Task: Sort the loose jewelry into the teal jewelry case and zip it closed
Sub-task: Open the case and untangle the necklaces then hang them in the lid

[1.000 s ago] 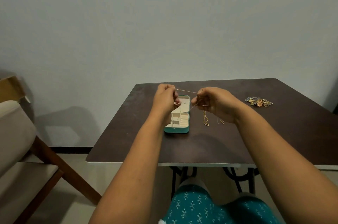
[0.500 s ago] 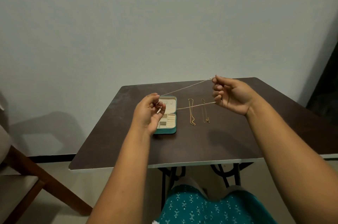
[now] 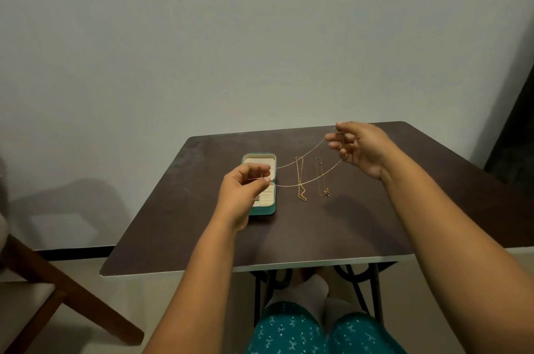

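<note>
Indoors, dark brown table (image 3: 179,226), pale grey wall (image 3: 202,36), wooden chair (image 3: 66,290)

stretched chain (image 3: 306,158) spans case (image 3: 261,210), table's right (image 3: 419,209) free

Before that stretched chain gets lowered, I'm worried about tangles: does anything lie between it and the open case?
No. The thin chain spans left hand to right hand. The two necklaces lie under it, right of the teal case.

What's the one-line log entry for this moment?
left hand: pinching thin chain | right hand: holding its other end | teal case: open | two chains on table
</note>
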